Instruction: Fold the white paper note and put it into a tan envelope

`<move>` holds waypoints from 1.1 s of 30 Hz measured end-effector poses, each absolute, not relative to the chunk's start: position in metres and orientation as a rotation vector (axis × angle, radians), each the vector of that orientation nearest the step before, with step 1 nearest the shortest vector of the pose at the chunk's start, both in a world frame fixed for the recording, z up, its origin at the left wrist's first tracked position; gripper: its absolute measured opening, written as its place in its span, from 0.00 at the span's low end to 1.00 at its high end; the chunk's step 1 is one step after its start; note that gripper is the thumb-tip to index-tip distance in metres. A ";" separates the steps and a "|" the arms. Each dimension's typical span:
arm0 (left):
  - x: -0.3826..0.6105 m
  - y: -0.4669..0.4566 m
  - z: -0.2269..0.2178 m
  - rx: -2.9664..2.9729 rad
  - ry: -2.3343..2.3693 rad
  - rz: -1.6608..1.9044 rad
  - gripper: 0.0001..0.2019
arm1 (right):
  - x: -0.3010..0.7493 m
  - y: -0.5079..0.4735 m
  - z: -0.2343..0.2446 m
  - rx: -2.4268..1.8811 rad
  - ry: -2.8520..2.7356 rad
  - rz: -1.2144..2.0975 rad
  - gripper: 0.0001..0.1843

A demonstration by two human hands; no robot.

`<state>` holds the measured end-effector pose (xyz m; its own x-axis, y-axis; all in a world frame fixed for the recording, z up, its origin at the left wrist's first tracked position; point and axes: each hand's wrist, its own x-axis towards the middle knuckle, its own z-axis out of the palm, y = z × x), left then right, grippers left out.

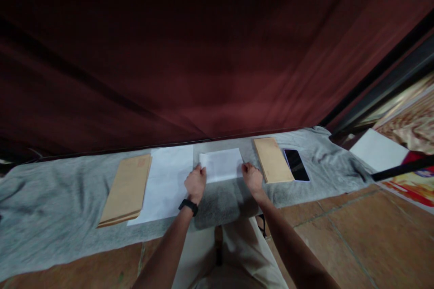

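Observation:
A folded sheet of white paper (222, 165) lies on the grey cloth in front of me, a crease running across it. My left hand (195, 183) is closed on its left edge, thumb uppermost; a dark band circles that wrist. At the right edge, my right hand (252, 177) pinches the same paper with curled fingers. To the left lie larger flat white sheets (169, 176), partly under a stack of brown envelopes (127, 185). Just right of my right hand is another pile of brown envelopes (274, 160).
The grey cloth (315, 162) covers a long narrow surface against a dark red fabric wall (217, 76). A smartphone (296, 165) lies beside the right envelopes. Dark poles (383, 81) and a white panel (378, 150) stand at far right, above a tiled floor (325, 235).

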<state>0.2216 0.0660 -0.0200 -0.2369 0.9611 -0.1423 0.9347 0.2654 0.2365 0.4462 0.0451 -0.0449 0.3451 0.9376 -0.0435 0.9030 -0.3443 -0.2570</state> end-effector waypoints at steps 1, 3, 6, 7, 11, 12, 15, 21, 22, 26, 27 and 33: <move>0.222 0.067 -0.020 1.751 2.278 0.149 0.18 | 0.446 0.045 -0.045 -2.415 -1.676 0.269 0.19; 0.222 0.068 -0.022 1.743 2.282 0.155 0.18 | 0.446 0.045 -0.046 -2.405 -1.683 0.260 0.19; 0.223 0.068 -0.024 1.731 2.306 0.168 0.19 | 0.444 0.045 -0.048 -2.387 -1.683 0.243 0.20; 0.223 0.068 -0.025 1.733 2.314 0.170 0.19 | 0.444 0.045 -0.048 -2.383 -1.679 0.238 0.20; 0.225 0.067 -0.029 1.755 2.332 0.174 0.20 | 0.442 0.044 -0.052 -2.389 -1.665 0.219 0.19; 0.226 0.067 -0.029 1.757 2.333 0.175 0.20 | 0.442 0.044 -0.053 -2.392 -1.666 0.208 0.19; 0.227 0.067 -0.029 1.753 2.342 0.176 0.21 | 0.442 0.045 -0.055 -2.378 -1.682 0.165 0.19; 0.229 0.066 -0.027 1.831 2.335 0.143 0.22 | 0.442 0.046 -0.056 -2.373 -1.707 0.118 0.20; 0.229 0.066 -0.026 1.856 2.330 0.139 0.22 | 0.442 0.046 -0.056 -2.375 -1.712 0.108 0.19; 0.229 0.065 -0.026 1.906 2.319 0.117 0.22 | 0.441 0.046 -0.059 -2.384 -1.714 0.025 0.17; 0.229 0.066 -0.026 1.913 2.317 0.114 0.21 | 0.441 0.047 -0.060 -2.385 -1.711 0.005 0.17; 0.230 0.067 -0.030 1.943 2.327 0.123 0.21 | 0.441 0.049 -0.061 -2.389 -1.731 -0.035 0.17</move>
<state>0.2298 0.0673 -0.0299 -0.1764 0.9838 -0.0307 0.9751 0.1789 0.1307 0.4410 0.0488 -0.0613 0.3177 0.9391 0.1306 0.9436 -0.2997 -0.1403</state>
